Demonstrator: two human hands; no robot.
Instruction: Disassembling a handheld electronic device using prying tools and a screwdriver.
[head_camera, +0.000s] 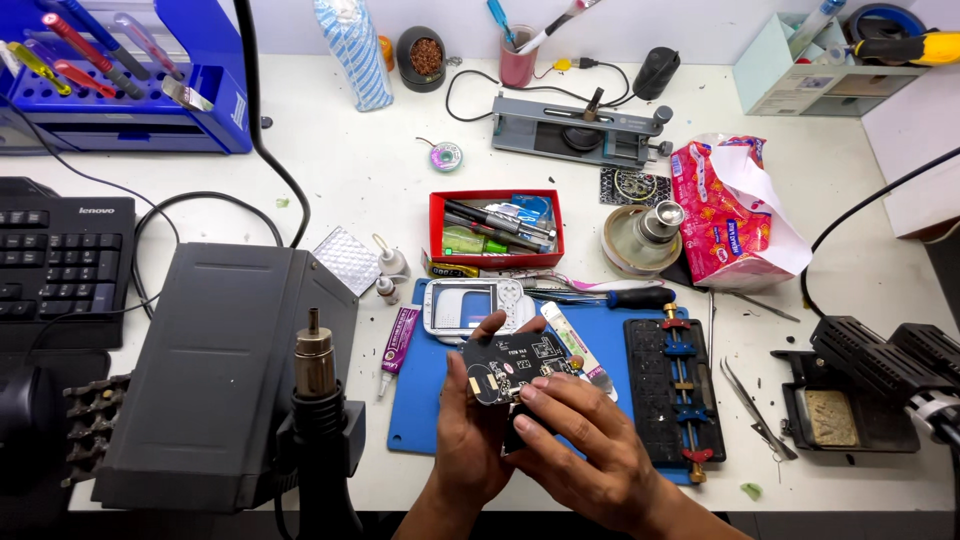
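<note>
My left hand (468, 425) holds a black circuit board (512, 366) from below, thumb on its left side, above the blue work mat (425, 400). My right hand (585, 445) rests its fingers on the board's lower right edge, touching it. A white device housing with a screen opening (472, 305) lies on the mat just beyond the board. A black screwdriver (625, 297) and a small white tube (572, 342) lie to the right of it.
A hot-air station (225, 370) with its nozzle (315, 360) stands at left. A red tray of tools (495, 228), a black board clamp (675, 390), tweezers (755, 405), a tissue pack (725, 210), a keyboard (60, 260) and a soldering stand (850, 400) surround the mat.
</note>
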